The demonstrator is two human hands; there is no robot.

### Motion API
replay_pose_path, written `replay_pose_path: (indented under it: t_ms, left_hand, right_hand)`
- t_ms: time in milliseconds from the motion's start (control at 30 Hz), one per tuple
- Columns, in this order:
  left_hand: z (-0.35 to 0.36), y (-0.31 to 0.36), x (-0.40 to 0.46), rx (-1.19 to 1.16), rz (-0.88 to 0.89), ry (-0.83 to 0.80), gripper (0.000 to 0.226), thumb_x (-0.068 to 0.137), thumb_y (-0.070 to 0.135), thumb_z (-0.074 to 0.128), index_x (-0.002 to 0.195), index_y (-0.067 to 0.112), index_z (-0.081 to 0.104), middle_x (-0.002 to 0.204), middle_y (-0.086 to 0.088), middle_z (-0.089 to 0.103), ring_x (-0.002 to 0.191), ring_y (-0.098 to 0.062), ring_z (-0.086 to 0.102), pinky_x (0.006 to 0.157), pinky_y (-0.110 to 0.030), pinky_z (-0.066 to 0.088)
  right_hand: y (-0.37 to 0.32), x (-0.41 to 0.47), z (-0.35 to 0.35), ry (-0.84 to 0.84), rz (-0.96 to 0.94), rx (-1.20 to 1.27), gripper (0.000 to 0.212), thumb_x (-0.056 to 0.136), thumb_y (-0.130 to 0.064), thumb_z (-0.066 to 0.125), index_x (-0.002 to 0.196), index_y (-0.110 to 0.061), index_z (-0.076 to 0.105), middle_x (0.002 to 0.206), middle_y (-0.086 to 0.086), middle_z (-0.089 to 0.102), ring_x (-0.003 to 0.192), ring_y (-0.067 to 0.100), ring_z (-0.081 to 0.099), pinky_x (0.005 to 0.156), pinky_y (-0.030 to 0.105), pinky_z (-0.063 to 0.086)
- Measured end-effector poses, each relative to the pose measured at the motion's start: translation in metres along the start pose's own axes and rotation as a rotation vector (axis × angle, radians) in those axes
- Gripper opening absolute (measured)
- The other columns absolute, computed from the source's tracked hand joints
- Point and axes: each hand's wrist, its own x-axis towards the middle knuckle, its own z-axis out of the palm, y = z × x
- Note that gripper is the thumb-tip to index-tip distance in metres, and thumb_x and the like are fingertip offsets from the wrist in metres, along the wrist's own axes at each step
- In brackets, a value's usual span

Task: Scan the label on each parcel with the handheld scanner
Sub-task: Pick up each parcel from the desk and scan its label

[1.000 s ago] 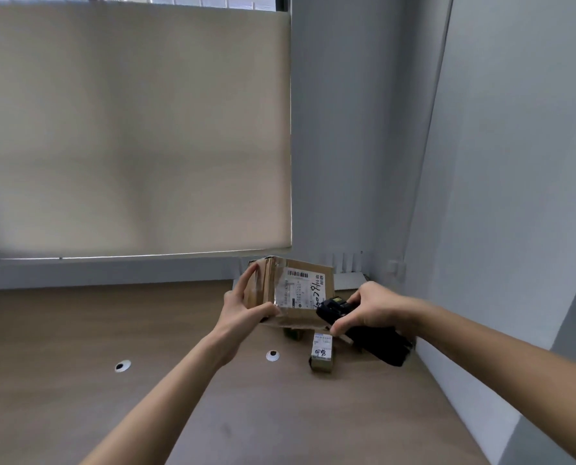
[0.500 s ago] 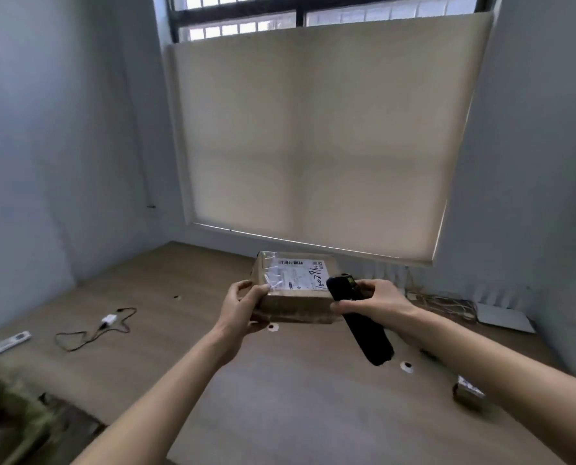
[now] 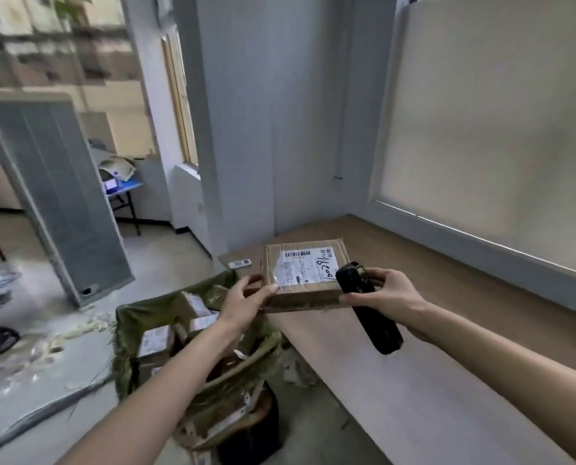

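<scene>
While steadied flat, label up, parcel pinched by left hand; scanner gripped in right hand (over label, likely for reading).

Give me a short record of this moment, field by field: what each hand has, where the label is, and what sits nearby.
left hand: grips the left edge of the cardboard parcel
right hand: holds the black scanner, fingers also at the parcel's right edge
label: white, on the parcel's top face, with handwriting
green sack: open, below the left arm, more parcels inside
bench: wooden, under the right arm
</scene>
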Motion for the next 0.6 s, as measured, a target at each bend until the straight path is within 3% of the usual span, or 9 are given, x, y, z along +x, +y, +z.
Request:
replay_pose_path:
  t_ms: [133,233,333,533,600]
  left_hand:
    - [-0.083,-0.028,0.016,0.046,-0.030,0.183,0.081,0.067,0.065,0.079,0.135,0.026,0.059,0.126,-0.001,0.067,0.112,-0.022,0.066,0.100,-0.049,0.054]
    - [-0.132,-0.042,0.027,0.024,-0.082,0.220,0.067,0.085,0.053,0.073,0.143,0.025,0.053,0.130,0.001,0.062,0.117,-0.021,0.062,0.104,-0.047,0.051]
    - [-0.177,-0.061,0.051,0.006,-0.132,0.285,0.054,0.091,0.040,0.071,0.140,0.023,0.055,0.130,-0.003,0.065,0.116,-0.021,0.063,0.106,-0.047,0.050]
    - [-0.245,-0.107,0.121,-0.021,-0.225,0.448,0.039,0.095,0.031,0.068,0.132,0.027,0.057,0.106,0.005,0.067,0.098,-0.016,0.067,0.095,-0.043,0.055]
    - [-0.264,-0.125,0.142,-0.008,-0.277,0.467,0.045,0.097,0.032,0.066,0.139,0.023,0.056,0.112,0.003,0.066,0.098,-0.012,0.065,0.093,-0.041,0.056]
  right_hand:
    - [-0.028,0.046,0.087,-0.146,-0.039,-0.007,0.076,0.067,-0.026,0.097,0.136,-0.017,0.066,0.107,-0.008,0.074,0.089,0.005,0.071,0.076,0.016,0.055]
    - [-0.040,0.081,0.146,-0.264,-0.023,-0.037,0.072,0.066,-0.033,0.097,0.130,-0.021,0.067,0.101,-0.006,0.074,0.082,0.012,0.075,0.070,0.022,0.059]
    - [-0.046,0.123,0.202,-0.348,-0.026,-0.060,0.082,0.062,-0.037,0.098,0.135,-0.021,0.064,0.106,-0.007,0.073,0.091,0.016,0.075,0.087,0.035,0.062]
    - [-0.041,0.219,0.312,-0.464,-0.030,-0.117,0.092,0.059,-0.046,0.099,0.140,-0.023,0.062,0.111,-0.005,0.072,0.099,0.016,0.071,0.096,0.038,0.058]
    - [-0.034,0.248,0.347,-0.509,-0.024,-0.155,0.092,0.060,-0.047,0.098,0.140,-0.022,0.061,0.113,-0.003,0.072,0.100,0.017,0.070,0.097,0.038,0.057]
